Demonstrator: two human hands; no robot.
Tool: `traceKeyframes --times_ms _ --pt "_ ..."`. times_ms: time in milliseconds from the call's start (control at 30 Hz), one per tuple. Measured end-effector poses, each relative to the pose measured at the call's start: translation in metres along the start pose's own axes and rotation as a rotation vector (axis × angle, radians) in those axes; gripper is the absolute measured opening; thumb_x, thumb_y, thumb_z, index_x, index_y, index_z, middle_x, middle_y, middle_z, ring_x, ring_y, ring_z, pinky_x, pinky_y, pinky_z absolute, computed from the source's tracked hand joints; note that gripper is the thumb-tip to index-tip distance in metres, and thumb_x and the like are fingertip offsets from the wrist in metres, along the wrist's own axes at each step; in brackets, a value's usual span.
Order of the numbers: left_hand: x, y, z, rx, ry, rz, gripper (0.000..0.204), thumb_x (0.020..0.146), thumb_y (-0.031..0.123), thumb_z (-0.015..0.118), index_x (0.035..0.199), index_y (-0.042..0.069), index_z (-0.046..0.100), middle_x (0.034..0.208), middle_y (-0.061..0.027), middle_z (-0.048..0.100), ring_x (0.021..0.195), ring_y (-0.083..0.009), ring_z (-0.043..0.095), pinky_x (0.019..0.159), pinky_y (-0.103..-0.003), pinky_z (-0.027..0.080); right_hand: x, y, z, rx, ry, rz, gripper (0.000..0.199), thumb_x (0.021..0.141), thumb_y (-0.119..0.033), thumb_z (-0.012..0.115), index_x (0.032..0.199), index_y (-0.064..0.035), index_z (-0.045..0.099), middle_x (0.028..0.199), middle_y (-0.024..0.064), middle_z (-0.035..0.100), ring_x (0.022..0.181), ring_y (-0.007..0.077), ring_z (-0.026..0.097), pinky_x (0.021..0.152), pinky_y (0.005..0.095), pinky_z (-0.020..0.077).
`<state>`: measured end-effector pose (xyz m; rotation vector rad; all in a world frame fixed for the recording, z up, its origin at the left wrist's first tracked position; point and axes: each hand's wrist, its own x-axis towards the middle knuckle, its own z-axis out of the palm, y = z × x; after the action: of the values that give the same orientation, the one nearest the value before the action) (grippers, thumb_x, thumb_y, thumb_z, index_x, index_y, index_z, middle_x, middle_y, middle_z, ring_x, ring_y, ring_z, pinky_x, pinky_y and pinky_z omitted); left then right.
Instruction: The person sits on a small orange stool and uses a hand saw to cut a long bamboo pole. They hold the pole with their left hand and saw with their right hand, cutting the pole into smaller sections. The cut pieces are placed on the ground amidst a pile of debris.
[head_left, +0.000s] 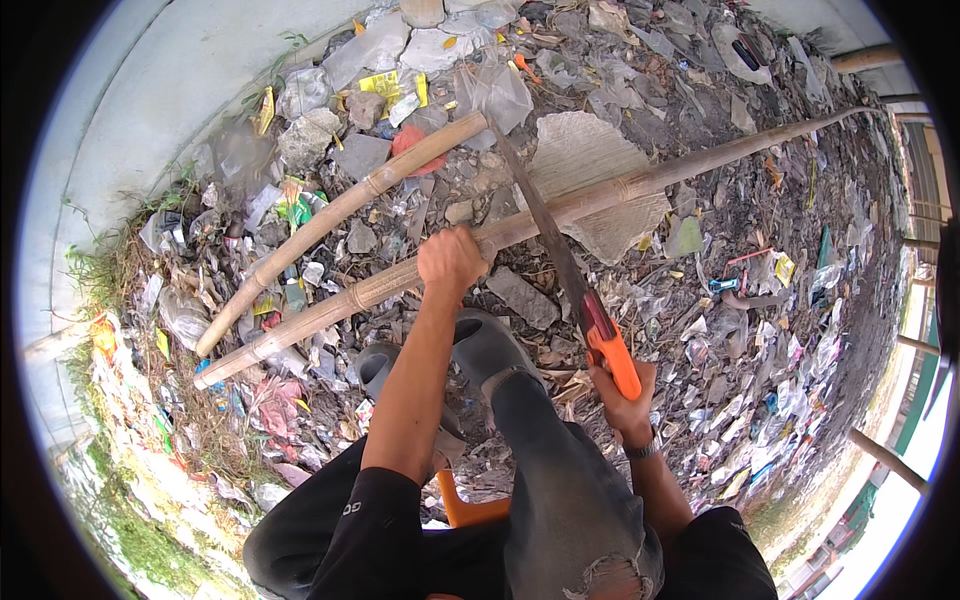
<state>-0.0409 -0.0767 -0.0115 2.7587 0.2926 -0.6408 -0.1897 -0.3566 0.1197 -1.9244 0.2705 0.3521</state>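
A long bamboo pole (pixel 650 183) runs slantwise across the littered ground, from lower left to upper right. My left hand (pixel 452 260) is closed round it near its middle, fingers wrapped over the top. In my right hand (pixel 628 400) is a hand saw (pixel 600 340) with an orange and dark red handle. Its rusty blade crosses the pole just right of my left hand; whether the teeth have cut in, I cannot tell. A shorter bamboo piece (pixel 345 210) lies left of the pole. Below the pole, a broad grey slab (pixel 580 148) shows on both sides.
A pale wall (pixel 130 130) curves along the left. Plastic scraps, stones and a broken block (pixel 523 298) cover the ground. My grey rubber shoe (pixel 488 345) is close to the pole. An orange curved object (pixel 468 505) is by my lap. Wooden posts (pixel 888 460) stand at the right edge.
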Motion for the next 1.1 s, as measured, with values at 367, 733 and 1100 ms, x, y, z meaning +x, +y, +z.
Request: traceKeyframes --times_ms 367,733,1100 --pt "-0.003 0.006 -0.001 0.032 0.051 0.015 0.033 0.079 0.028 0.070 0.100 0.003 0.079 0.100 -0.0237 0.077 0.094 -0.0409 0.076 0.084 -0.048 0.061 -0.108 0.003 -0.044 -0.061 -0.024 0.074 0.021 0.087 -0.005 0.070 0.107 0.0032 0.076 0.063 -0.0011 0.060 0.059 0.0045 0.054 0.055 0.0272 0.0472" --pt "0.005 0.000 -0.002 0.020 -0.013 -0.005 0.036 0.079 0.031 0.071 0.099 0.002 0.079 0.101 -0.0236 0.077 0.097 -0.0404 0.076 0.086 -0.048 0.061 -0.018 0.021 0.014 -0.015 0.020 0.028 0.024 0.087 -0.010 0.074 0.071 0.0019 0.061 0.058 -0.0020 0.055 0.055 0.0050 0.050 0.051 0.0275 0.0416" --pt "0.002 0.001 0.003 -0.020 0.000 0.039 0.029 0.078 0.022 0.066 0.096 0.004 0.079 0.096 -0.0232 0.077 0.093 -0.0405 0.076 0.083 -0.047 0.061 0.027 0.001 0.049 -0.071 0.054 -0.104 0.026 0.090 -0.009 0.074 0.071 0.0005 0.059 0.058 -0.0027 0.052 0.056 0.0036 0.046 0.050 0.0274 0.0375"
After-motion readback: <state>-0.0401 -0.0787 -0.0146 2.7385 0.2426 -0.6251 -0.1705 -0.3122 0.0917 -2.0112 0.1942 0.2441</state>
